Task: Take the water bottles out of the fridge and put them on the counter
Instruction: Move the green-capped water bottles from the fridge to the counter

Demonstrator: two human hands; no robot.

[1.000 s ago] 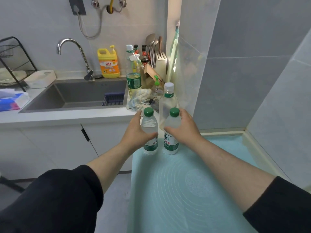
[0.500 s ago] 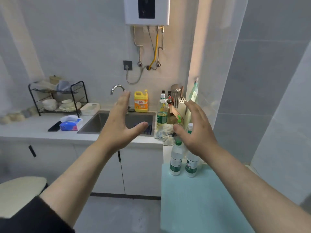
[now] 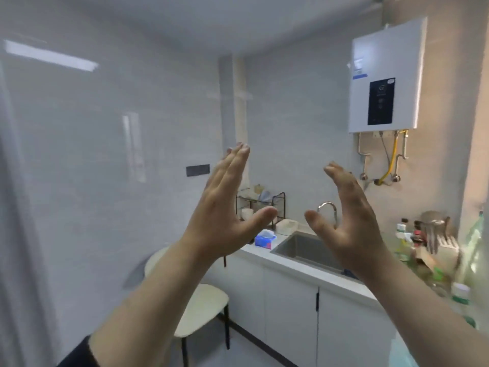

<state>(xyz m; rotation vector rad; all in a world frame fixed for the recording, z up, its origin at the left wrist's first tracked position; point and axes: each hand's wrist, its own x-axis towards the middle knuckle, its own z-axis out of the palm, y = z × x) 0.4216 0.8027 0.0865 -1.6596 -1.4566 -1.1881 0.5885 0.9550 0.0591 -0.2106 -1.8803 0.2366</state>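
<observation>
My left hand (image 3: 225, 218) and my right hand (image 3: 346, 223) are raised in front of me, palms facing each other, fingers spread, with nothing in them. At the far right edge a clear water bottle (image 3: 461, 300) with a white cap and green label stands on the counter, blurred; a second green label shows just below it, half hidden by my right forearm. The white counter (image 3: 296, 268) runs from the middle to the right. No fridge is in view.
A steel sink (image 3: 307, 250) with a curved tap (image 3: 328, 207) sits in the counter. Bottles and a knife block (image 3: 444, 247) crowd the right end. A blue tissue pack (image 3: 264, 239), a wire rack (image 3: 262, 205), a cream stool (image 3: 203, 308) and a wall water heater (image 3: 383, 78) surround it.
Both hands let go of the two bottles on the mat and rose, open. The view swung up and to the left, pushing the bottles to the right edge.
</observation>
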